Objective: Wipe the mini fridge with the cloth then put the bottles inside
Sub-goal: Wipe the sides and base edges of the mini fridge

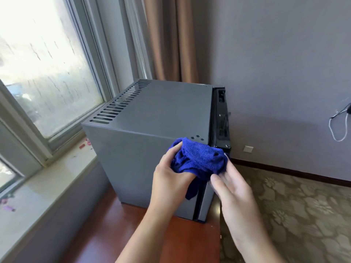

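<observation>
A grey mini fridge (152, 114) stands on a reddish wooden table (117, 234), its vented top toward the window and its black door edge (221, 118) on the right. In front of its near side both hands hold a bunched blue cloth (199, 158). My left hand (171, 177) grips the cloth's left part, fingers curled into the folds. My right hand (233, 192) touches the cloth's right end, its fingertips blurred. A strip of cloth hangs down between the hands. No bottles are in view.
A window and pale sill (43, 183) run along the left. Brown curtains (171, 38) hang behind the fridge. A wall socket (248, 149) and a white cable (340, 128) are on the right wall. Patterned carpet (294, 215) lies right of the table.
</observation>
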`<state>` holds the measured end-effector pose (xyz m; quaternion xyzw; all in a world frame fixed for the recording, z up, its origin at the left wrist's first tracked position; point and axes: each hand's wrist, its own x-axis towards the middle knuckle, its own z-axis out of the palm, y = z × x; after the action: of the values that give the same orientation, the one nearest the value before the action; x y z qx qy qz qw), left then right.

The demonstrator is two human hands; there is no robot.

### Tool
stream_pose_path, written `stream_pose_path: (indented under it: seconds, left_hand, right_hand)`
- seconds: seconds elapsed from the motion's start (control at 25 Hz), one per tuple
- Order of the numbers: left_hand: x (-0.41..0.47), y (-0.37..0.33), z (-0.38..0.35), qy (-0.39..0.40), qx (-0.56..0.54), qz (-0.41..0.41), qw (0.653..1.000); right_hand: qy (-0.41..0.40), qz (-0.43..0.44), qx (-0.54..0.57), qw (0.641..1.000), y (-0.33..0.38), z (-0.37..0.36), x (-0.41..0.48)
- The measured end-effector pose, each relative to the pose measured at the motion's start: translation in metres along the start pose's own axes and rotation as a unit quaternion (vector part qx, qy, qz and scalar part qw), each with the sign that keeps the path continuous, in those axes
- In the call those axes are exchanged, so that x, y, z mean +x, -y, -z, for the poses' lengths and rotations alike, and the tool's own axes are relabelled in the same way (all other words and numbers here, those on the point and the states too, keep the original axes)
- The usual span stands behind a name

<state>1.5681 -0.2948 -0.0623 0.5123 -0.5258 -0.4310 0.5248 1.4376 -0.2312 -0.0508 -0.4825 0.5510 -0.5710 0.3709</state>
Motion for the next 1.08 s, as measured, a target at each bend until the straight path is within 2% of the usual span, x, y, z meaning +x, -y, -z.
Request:
stream_pose_path:
  seconds: [0.08, 0.28, 0.4, 0.56, 0.72, 0.88, 1.08]
  left_hand:
    - [0.003, -0.008, 0.009, -0.005, 0.036, -0.022, 0.999]
    - [-0.002, -0.045, 0.005, 0.000, 0.125, -0.133, 0.983]
    - [0.000, -0.062, -0.012, 0.011, 0.206, -0.174, 0.963]
    - [-0.001, -0.074, -0.061, -0.001, 0.316, -0.145, 0.938]
    - [0.006, -0.090, -0.128, -0.033, 0.410, -0.128, 0.902]
    - [0.010, -0.090, -0.209, -0.014, 0.416, -0.080, 0.906]
    - [-0.009, -0.050, -0.280, -0.023, 0.306, -0.027, 0.951]
  right_hand:
    - [-0.006, -0.005, -0.036, 0.999, 0.002, -0.003, -0.004]
    - [-0.056, 0.085, -0.123, 0.987, 0.003, 0.018, 0.007]
    - [-0.058, 0.094, -0.117, 0.987, 0.003, 0.040, 0.030]
    - [-0.001, 0.050, -0.081, 0.995, -0.010, 0.076, 0.057]
    - [0.094, -0.045, 0.075, 0.992, -0.026, 0.127, 0.082]
    - [0.138, -0.082, 0.144, 0.977, -0.034, 0.209, 0.106]
    - [0.208, -0.096, 0.110, 0.967, -0.060, 0.285, 0.129]
